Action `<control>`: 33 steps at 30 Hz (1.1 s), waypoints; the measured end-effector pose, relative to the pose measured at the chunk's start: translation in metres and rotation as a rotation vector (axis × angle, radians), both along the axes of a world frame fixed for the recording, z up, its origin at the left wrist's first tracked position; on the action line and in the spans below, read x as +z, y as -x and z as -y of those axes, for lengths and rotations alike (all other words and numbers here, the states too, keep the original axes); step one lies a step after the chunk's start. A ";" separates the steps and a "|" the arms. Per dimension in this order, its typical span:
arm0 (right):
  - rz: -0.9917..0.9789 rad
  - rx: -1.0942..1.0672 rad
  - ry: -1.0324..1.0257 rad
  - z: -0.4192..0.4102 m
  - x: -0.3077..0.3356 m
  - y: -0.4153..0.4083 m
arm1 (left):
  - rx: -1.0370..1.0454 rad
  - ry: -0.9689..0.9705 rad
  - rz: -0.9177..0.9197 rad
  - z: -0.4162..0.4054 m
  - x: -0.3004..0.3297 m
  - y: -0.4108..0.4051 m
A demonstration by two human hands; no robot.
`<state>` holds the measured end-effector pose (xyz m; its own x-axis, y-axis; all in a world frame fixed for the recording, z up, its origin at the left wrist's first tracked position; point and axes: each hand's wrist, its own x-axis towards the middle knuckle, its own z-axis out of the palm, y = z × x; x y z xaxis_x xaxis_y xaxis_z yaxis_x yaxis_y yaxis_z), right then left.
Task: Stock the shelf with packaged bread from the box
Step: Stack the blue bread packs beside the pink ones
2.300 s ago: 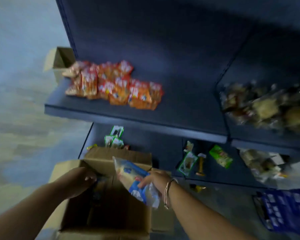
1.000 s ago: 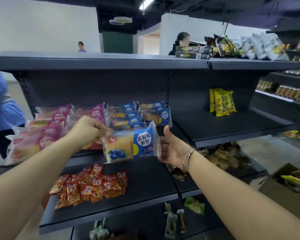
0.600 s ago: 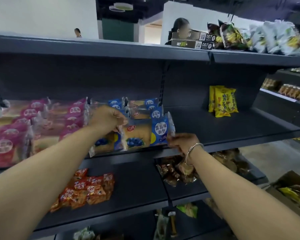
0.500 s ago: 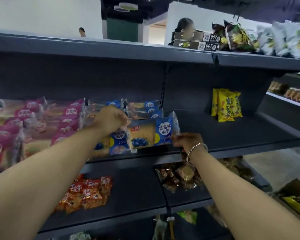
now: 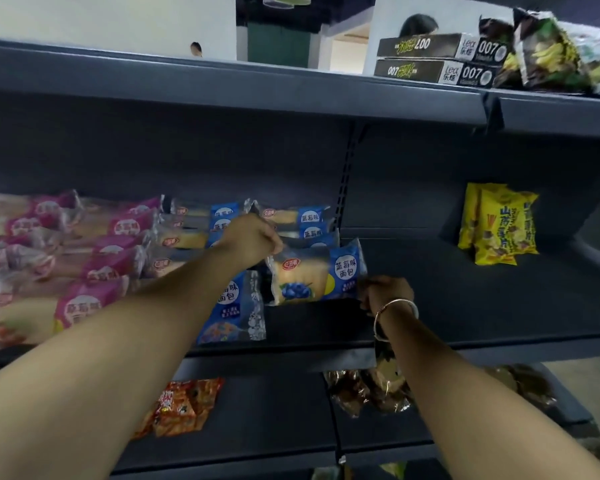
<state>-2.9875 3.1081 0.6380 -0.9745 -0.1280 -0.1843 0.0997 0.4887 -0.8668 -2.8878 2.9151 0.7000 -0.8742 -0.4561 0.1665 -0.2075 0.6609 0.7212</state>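
left hand: (image 5: 253, 239) reached in over the middle shelf (image 5: 465, 306), fingers curled, pinching the top-left corner seal of the blueberry bread pack (image 5: 317, 273); forearm ran diagonally from the lower left.
right hand: (image 5: 387, 292) fingers curled at the pack's lower-right end, pinching that edge; bracelet (image 5: 395, 308) on the wrist, forearm coming up from the lower right.
blueberry bread pack: held between both hands, long side across, low over the shelf deck just in front of the blue stack; contact with the deck was not clear.
left of the pack: pink bread packs (image 5: 84, 258) filled the left part of the shelf in rows; one blue pack (image 5: 234, 308) lay lengthwise by the front lip, partly under the left forearm.
behind the pack: stacked blue bread packs (image 5: 291, 220) against the back panel, close to the left hand.
right of the pack: bare deck, then yellow snack bags (image 5: 499, 223) upright at the back, well apart.
above: top shelf carried two black boxes (image 5: 437, 58) and dark snack bags (image 5: 548, 50).
below: orange snack packs (image 5: 182, 407) left, brown wrapped items (image 5: 368, 389) under the right wrist.
edges: shelf front lip ran just under the right wrist; open deck lay to the right of the pack and in front of it.
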 end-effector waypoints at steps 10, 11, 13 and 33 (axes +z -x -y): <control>0.158 0.059 0.126 -0.002 -0.012 0.020 | -0.014 0.101 0.075 -0.002 -0.005 0.008; 0.190 0.093 0.113 -0.001 -0.014 0.020 | 0.006 0.091 0.079 0.000 -0.005 0.008; 0.238 0.135 0.127 0.001 -0.013 0.020 | 0.040 0.066 0.092 0.002 -0.006 0.008; 0.211 0.231 0.075 0.004 -0.005 0.009 | 0.013 0.160 0.198 0.009 -0.008 -0.003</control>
<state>-2.9968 3.1036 0.6335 -0.8592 -0.3624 -0.3612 0.1751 0.4549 -0.8731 -2.8845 2.9060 0.6921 -0.8911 -0.4493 0.0634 -0.3438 0.7598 0.5518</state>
